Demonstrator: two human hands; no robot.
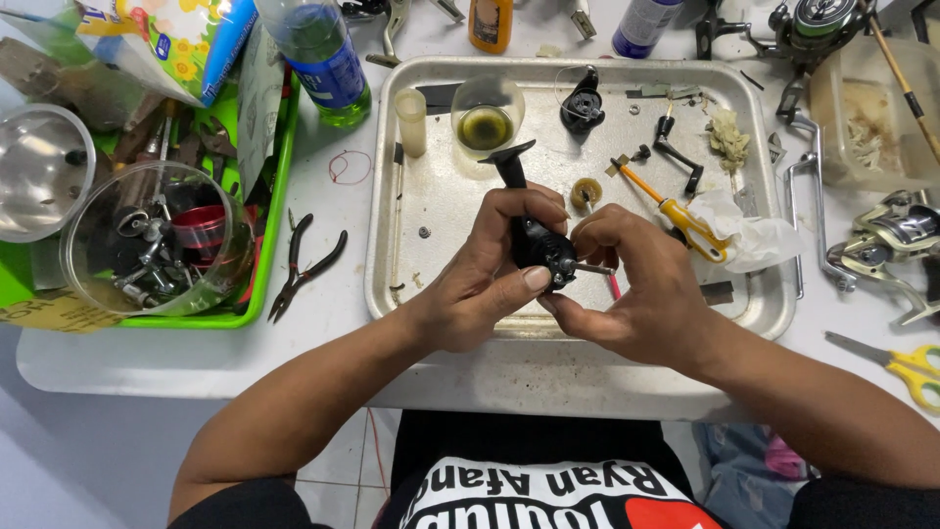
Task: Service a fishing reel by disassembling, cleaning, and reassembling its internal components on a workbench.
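Over the near edge of a dented metal tray (392,284), left hand (480,284) and right hand (636,294) both grip a black fishing-reel body (539,245), beyond it a small glass cup (487,116) of yellow-green oil, and at far left a clear plastic tub (147,245) of metal parts.

White worktable (196,362) under even bright light, pale tiled floor (338,460) below its near edge.

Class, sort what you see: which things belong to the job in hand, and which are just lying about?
In use:
left hand
right hand
black reel body
metal tray

Lying about:
pliers
yellow scissors
blue-labelled bottle
clear tub of parts
yellow-handled screwdriver
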